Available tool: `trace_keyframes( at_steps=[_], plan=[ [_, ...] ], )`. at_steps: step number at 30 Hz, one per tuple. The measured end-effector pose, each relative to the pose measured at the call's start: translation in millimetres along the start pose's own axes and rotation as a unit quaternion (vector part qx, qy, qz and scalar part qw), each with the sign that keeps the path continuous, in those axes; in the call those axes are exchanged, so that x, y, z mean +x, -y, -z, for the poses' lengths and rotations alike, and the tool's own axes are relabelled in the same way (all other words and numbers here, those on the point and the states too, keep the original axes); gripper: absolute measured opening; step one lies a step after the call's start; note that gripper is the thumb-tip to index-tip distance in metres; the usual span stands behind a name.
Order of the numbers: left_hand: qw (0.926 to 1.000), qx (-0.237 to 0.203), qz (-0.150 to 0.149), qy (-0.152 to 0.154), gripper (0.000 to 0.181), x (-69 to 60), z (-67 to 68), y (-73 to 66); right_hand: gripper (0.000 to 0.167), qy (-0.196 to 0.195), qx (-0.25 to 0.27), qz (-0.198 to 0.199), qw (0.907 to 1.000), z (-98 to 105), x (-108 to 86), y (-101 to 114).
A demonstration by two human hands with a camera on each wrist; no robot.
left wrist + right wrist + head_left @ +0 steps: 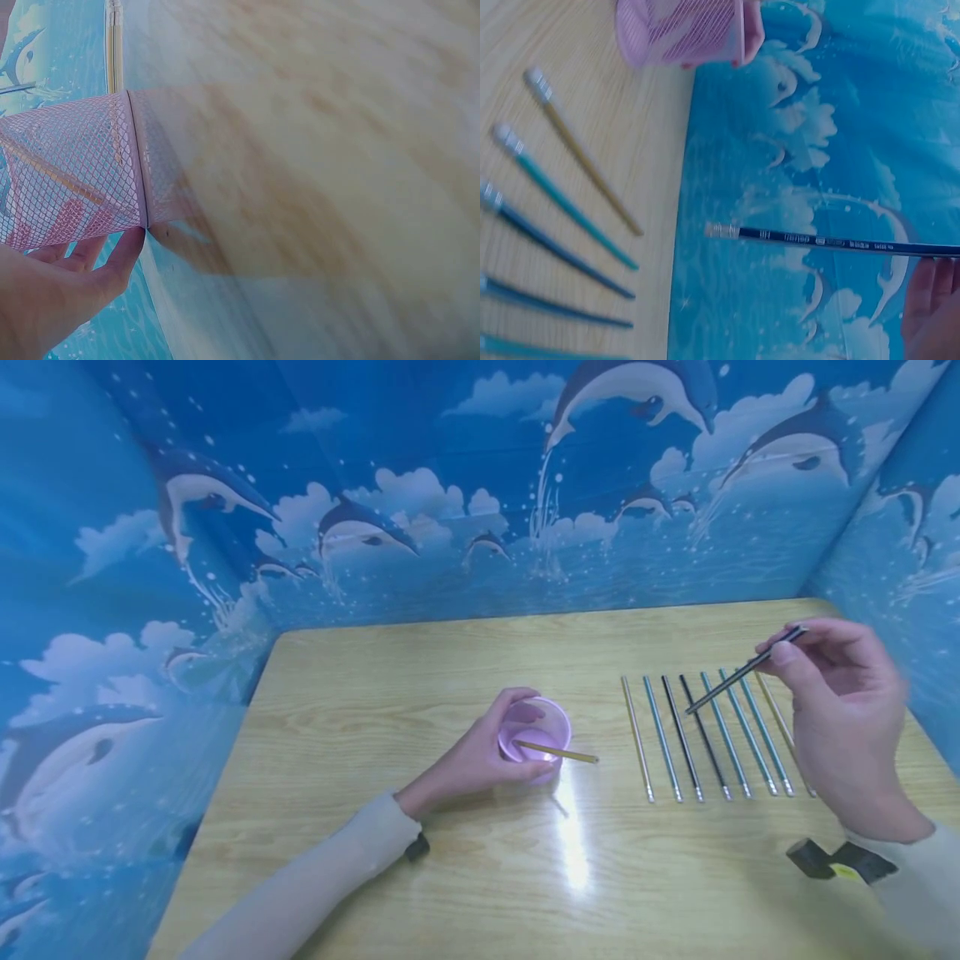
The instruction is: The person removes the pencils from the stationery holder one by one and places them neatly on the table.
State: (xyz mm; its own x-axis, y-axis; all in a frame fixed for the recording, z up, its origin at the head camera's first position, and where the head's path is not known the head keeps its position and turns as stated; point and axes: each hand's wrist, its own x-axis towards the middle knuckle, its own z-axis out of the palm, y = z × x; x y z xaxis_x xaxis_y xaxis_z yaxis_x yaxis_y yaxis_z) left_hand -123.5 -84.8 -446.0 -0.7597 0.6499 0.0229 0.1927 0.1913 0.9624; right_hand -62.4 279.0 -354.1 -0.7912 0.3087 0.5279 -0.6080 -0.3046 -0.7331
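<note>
My left hand grips a pink mesh pen cup, thumb on the near side and fingers round the far side. One yellow pencil leans inside it, its end sticking out over the right rim; the mesh wall shows it slanting in the left wrist view. Raised above the right part of the table, my right hand pinches a dark pencil with white lettering, its eraser end pointing down-left toward the cup. Below that pencil lies a row of pencils, including a black one.
The row on the wooden table also has a yellow pencil at its left end, teal pencils and another yellow one at the right, partly behind my right hand. A blue dolphin-print curtain surrounds the table's back and sides.
</note>
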Motion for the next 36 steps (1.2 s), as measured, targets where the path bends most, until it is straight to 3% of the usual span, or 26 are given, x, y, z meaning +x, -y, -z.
trace_keyframes(
  at_steps=[5,7,10,14,19,23,25,30,33,36],
  plan=[
    [1.0000,-0.001,0.001,0.000,0.091,0.3,-0.7,-0.4,0.028,-0.014,-0.105,-0.008,0.9944,26.4,8.2,4.5],
    [1.0000,-0.004,0.000,0.001,0.090,0.3,-0.7,-0.8,0.028,-0.017,-0.161,-0.020,0.9865,38.0,11.9,7.2],
    [1.0000,-0.005,-0.003,0.000,0.092,0.4,-0.2,-1.1,0.029,-0.008,-0.310,-0.051,0.9493,56.5,18.4,10.0],
    [1.0000,-0.005,-0.002,-0.002,0.093,0.1,1.0,0.0,0.030,0.024,-0.457,-0.132,0.8791,83.6,26.1,7.5],
    [1.0000,-0.008,0.000,-0.001,0.093,-0.7,2.0,0.9,0.023,0.044,-0.491,-0.238,0.8370,113.3,35.7,-2.8],
    [1.0000,-0.008,0.000,0.001,0.094,-0.7,2.0,0.6,0.019,0.050,-0.501,-0.283,0.8166,136.1,44.3,-11.3],
    [1.0000,-0.009,-0.001,0.002,0.094,-0.1,1.8,0.5,0.027,0.062,-0.510,-0.302,0.8030,147.1,47.1,-14.3],
    [0.9999,-0.013,-0.003,0.000,0.093,0.0,1.2,-0.1,0.045,0.110,-0.548,-0.323,0.7639,170.2,52.5,-26.7],
    [0.9999,-0.013,-0.004,0.000,0.093,0.0,0.7,0.0,0.047,0.139,-0.566,-0.317,0.7480,179.5,56.1,-34.4],
    [0.9999,-0.011,-0.006,0.001,0.094,0.3,0.1,0.5,0.048,0.172,-0.585,-0.317,0.7264,185.3,58.6,-39.4]
  ],
)
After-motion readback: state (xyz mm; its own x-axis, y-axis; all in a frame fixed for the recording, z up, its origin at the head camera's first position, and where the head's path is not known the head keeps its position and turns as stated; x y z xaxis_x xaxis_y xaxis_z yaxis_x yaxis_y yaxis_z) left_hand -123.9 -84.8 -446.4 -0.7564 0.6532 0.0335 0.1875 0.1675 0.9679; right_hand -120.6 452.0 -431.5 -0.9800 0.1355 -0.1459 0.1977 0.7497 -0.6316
